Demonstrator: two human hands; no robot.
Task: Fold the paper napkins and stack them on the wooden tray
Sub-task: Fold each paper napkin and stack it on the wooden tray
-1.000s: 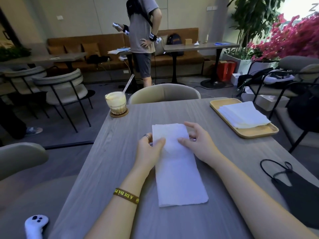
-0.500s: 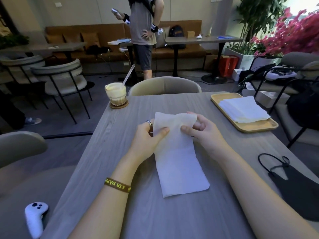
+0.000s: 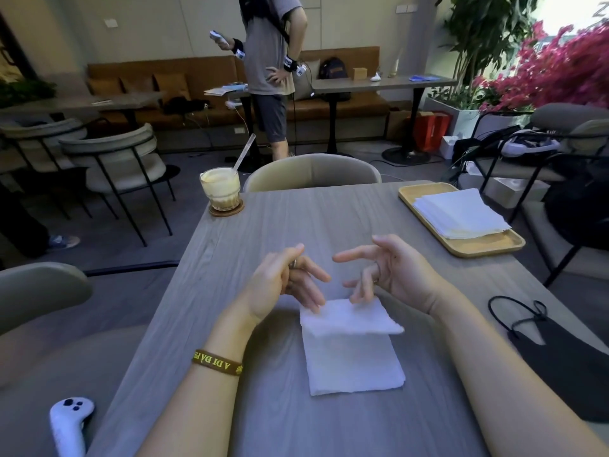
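This is a café or lounge. A long brown banquette (image 3: 197,70) with cushions (image 3: 171,85) runs along the back wall, with pedestal tables (image 3: 382,83) in front of it. Upholstered, metal-framed chairs (image 3: 112,159) stand about the floor. On the wood-grain counter (image 3: 296,219), a glass of creamy layered drink (image 3: 220,188) with a straw (image 3: 244,156) sits on a round coaster (image 3: 226,209). A wooden tray (image 3: 487,247) holds stacked paper napkins (image 3: 461,214). A tall green plant (image 3: 478,34) and pink flowering shrubs (image 3: 560,70) fill the right corner.
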